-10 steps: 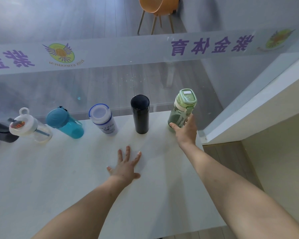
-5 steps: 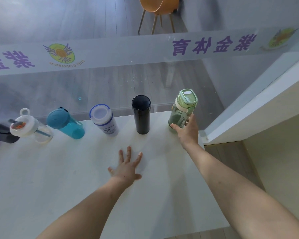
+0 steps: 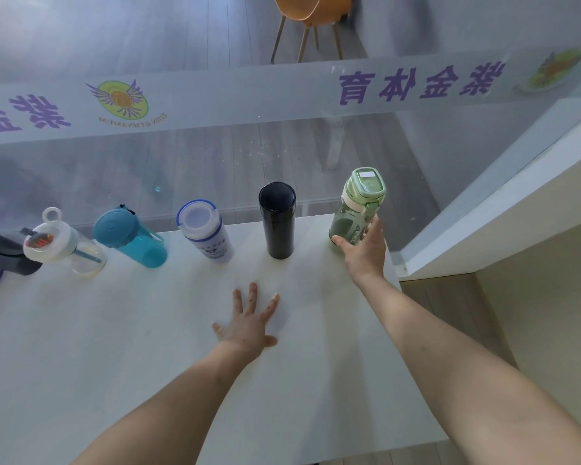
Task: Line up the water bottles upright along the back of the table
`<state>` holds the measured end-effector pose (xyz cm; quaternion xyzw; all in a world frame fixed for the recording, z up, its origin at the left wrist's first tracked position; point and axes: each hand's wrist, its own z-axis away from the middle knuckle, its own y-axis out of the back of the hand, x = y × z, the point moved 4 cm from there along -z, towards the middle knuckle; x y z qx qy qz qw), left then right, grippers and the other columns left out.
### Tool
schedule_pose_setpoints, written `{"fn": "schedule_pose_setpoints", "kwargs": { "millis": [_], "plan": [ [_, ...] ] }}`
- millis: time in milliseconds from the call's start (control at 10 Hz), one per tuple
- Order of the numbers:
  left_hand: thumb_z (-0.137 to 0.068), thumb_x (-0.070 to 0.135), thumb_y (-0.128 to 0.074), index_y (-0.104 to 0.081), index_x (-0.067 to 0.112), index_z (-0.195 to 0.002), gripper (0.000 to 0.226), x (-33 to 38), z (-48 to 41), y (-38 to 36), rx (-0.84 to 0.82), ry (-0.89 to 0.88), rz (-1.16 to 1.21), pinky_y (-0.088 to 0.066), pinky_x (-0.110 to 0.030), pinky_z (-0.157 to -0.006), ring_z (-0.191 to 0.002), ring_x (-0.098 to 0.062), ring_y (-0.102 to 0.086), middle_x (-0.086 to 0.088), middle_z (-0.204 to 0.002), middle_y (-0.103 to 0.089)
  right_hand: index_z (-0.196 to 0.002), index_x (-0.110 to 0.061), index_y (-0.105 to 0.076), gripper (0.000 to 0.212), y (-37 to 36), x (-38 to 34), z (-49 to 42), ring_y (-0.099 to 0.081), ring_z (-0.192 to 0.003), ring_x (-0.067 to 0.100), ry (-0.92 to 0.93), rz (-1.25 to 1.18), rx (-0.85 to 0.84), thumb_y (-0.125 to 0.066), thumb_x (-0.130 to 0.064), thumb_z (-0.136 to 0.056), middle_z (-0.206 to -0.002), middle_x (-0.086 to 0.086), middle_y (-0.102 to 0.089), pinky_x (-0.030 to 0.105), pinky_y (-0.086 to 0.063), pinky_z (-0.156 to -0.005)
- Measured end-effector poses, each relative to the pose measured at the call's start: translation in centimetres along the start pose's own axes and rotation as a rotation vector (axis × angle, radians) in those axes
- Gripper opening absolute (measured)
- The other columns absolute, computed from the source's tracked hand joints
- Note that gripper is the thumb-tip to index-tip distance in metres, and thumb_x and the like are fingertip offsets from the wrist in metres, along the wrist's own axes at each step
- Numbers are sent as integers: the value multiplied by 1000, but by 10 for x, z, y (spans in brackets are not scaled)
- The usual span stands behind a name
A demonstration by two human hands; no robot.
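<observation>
Several bottles stand upright along the back of the white table (image 3: pixel 114 347). From the left: a clear bottle with a white loop lid (image 3: pixel 61 243), a teal bottle (image 3: pixel 128 236), a white bottle with a blue rim (image 3: pixel 205 233), a black flask (image 3: pixel 277 219), and a green bottle (image 3: pixel 358 206) at the right end. My right hand (image 3: pixel 364 253) grips the green bottle low on its body. My left hand (image 3: pixel 249 323) lies flat on the table in front of the black flask, fingers spread, holding nothing.
A dark grey object (image 3: pixel 0 250) lies at the far left edge. A glass wall with purple lettering (image 3: pixel 416 82) rises right behind the table. An orange chair (image 3: pixel 309 15) stands beyond the glass. A white ledge (image 3: pixel 483 203) runs beside the table's right end.
Hardly anything has moved. My right hand stays on the green bottle and my left hand stays flat on the table.
</observation>
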<state>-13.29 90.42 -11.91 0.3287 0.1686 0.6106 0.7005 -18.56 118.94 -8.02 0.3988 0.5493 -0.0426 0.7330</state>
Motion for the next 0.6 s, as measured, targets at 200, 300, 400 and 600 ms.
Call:
{"fn": "schedule_pose_setpoints", "kwargs": {
  "millis": [200, 300, 400, 600],
  "plan": [
    [-96, 44, -66, 10, 60, -154, 97, 0, 0, -2, 5, -2, 1, -22, -80, -106, -151, -27, 33, 11, -160, 41, -134, -23, -41, 77, -1, 3, -2, -57, -120, 24, -6, 2, 16, -90, -33, -75, -132, 4, -56, 46, -50, -102],
    [-96, 44, -66, 10, 60, -154, 97, 0, -1, -2, 8, -12, 6, -20, -81, -106, -151, -27, 34, 12, -160, 42, -136, -24, -40, 79, -2, 3, -2, -57, -121, 23, 4, -15, 16, -89, -33, -76, -134, 5, -54, 44, -50, -102],
    [-95, 44, -67, 10, 61, -153, 98, -1, -2, -2, 12, -12, 19, -19, -81, -105, -150, -27, 34, 12, -160, 42, -139, -22, -39, 81, 0, 0, 0, -56, -122, 22, -7, -9, -2, -89, -32, -76, -135, 5, -53, 43, -49, -104],
    [-94, 49, -66, 10, 60, -154, 97, -2, -2, 1, 22, -16, -13, -23, -80, -105, -152, -27, 31, 12, -160, 40, -156, -17, -25, 100, 7, 7, 18, -43, -140, 27, -113, 7, -67, -87, -36, -79, -154, 12, -40, 38, -38, -111]
  ]
}}
